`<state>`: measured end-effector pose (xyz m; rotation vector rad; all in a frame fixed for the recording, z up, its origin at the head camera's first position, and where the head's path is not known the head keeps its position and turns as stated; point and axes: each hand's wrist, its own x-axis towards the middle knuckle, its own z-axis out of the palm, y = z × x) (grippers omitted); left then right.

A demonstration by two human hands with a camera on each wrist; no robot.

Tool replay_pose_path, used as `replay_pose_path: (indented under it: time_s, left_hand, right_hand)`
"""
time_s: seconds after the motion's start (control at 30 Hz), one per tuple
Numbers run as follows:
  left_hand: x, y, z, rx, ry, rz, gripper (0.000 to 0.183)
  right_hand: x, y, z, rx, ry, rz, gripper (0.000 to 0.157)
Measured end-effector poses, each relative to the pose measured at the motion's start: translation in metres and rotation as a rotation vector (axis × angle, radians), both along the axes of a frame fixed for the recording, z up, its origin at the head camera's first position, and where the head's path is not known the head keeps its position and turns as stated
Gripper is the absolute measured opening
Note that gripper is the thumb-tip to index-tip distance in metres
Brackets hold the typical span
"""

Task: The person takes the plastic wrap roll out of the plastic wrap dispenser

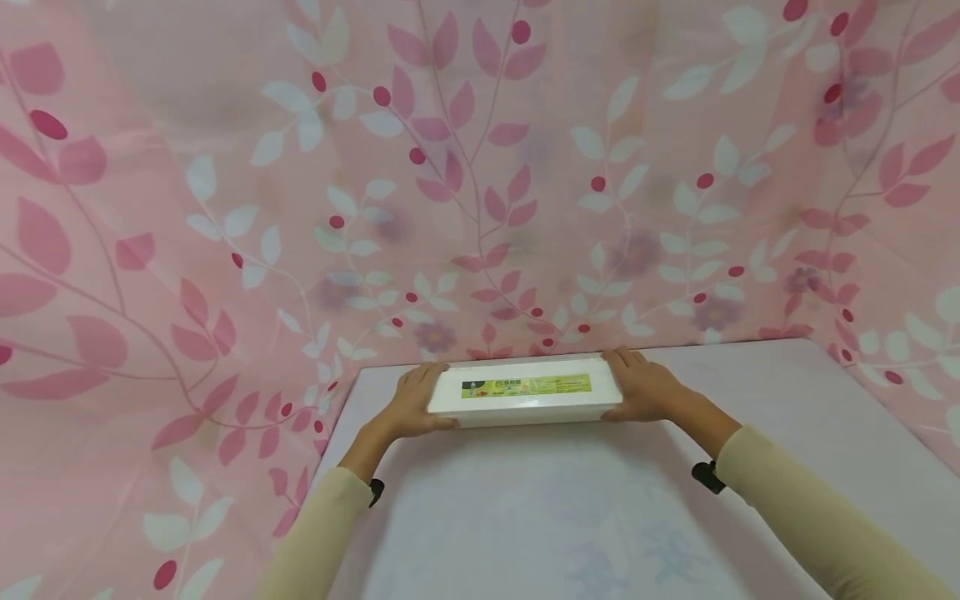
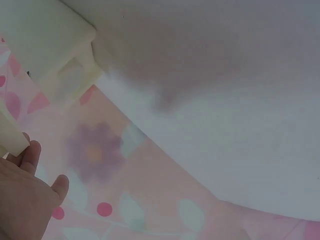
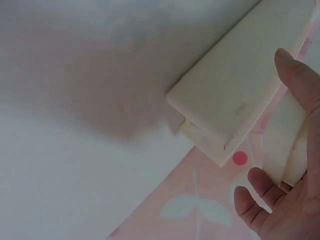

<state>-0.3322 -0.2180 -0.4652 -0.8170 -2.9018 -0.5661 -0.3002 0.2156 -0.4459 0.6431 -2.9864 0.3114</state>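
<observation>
A long white cling film box (image 1: 528,408) with a green printed label (image 1: 525,386) lies crosswise at the far side of the table. My left hand (image 1: 415,404) grips its left end, thumb at the front edge and fingers behind. On the opposite end my right hand (image 1: 637,387) does the same. Seen from the right wrist, the thumb and fingers of the right hand (image 3: 292,205) curl round a white end piece, with pink cloth showing between it and a white case (image 3: 230,85) at the table edge. The left hand (image 2: 25,195) holds a white edge; its palm side is hidden.
The white-covered table (image 1: 525,508) ends just behind the box. Pink curtains (image 1: 480,208) with leaf and flower prints hang at the back and both sides. A black wrist strap (image 1: 707,477) shows at the right sleeve, another black strap piece (image 1: 377,492) at the left.
</observation>
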Motion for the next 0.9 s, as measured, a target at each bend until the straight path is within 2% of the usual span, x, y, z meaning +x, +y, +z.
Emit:
replay_pose_path:
  time_s: [0.27,0.53,0.73,0.9]
  left_hand:
    - [0.009,-0.002,-0.007,-0.006,-0.013,-0.003,0.102]
    - [0.016,-0.003,-0.007,-0.009,0.010,-0.025,0.103]
    - [0.023,-0.002,-0.009,-0.005,0.053,-0.033,0.100]
    - [0.029,-0.002,-0.009,-0.006,0.037,-0.022,0.100]
  right_hand:
    - [0.006,-0.001,-0.006,-0.008,0.035,0.036,0.097]
    - [0.016,-0.002,-0.013,-0.034,0.045,0.019,0.101]
    - [0.022,-0.002,-0.012,-0.033,0.047,0.013,0.100]
    - [0.026,-0.001,-0.012,-0.037,0.044,0.028,0.098]
